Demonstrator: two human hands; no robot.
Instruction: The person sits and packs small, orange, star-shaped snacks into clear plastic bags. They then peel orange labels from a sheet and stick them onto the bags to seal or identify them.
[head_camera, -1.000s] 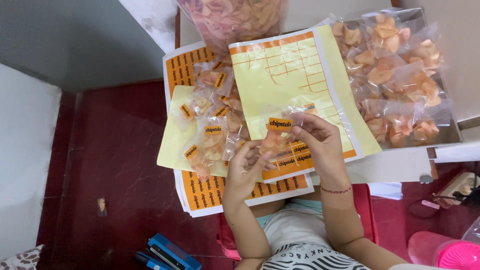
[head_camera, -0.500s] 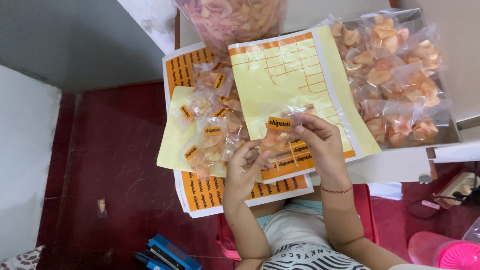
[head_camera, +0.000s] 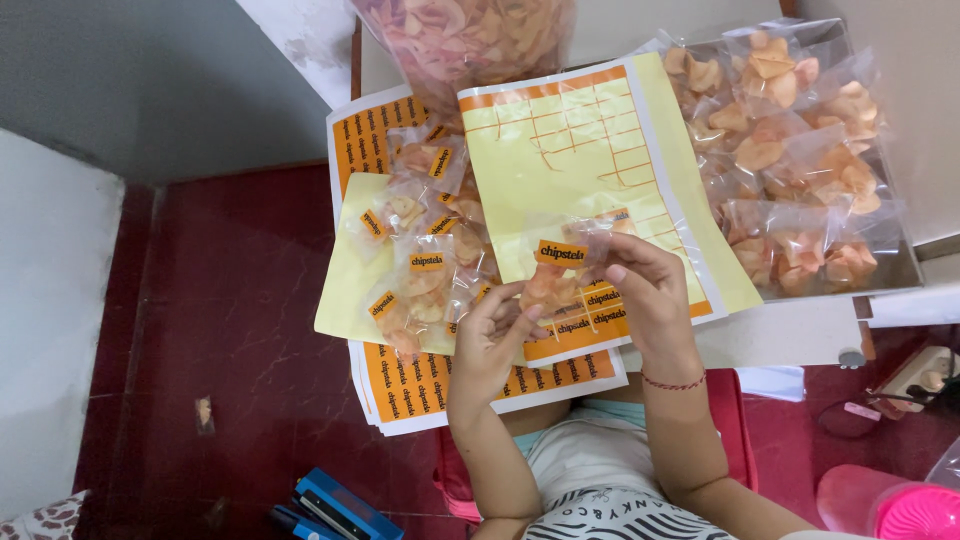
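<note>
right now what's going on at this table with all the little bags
A person holds one small clear bag of chips in both hands, the left hand under it and the right hand at its top, by the orange label. It is held over a yellow sticker sheet. Labelled small bags are piled to the left, and unlabelled ones fill a tray on the right.

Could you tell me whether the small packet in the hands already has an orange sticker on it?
Yes, an orange sticker sits on the top of the clear packet held between the left hand and right hand.
</note>
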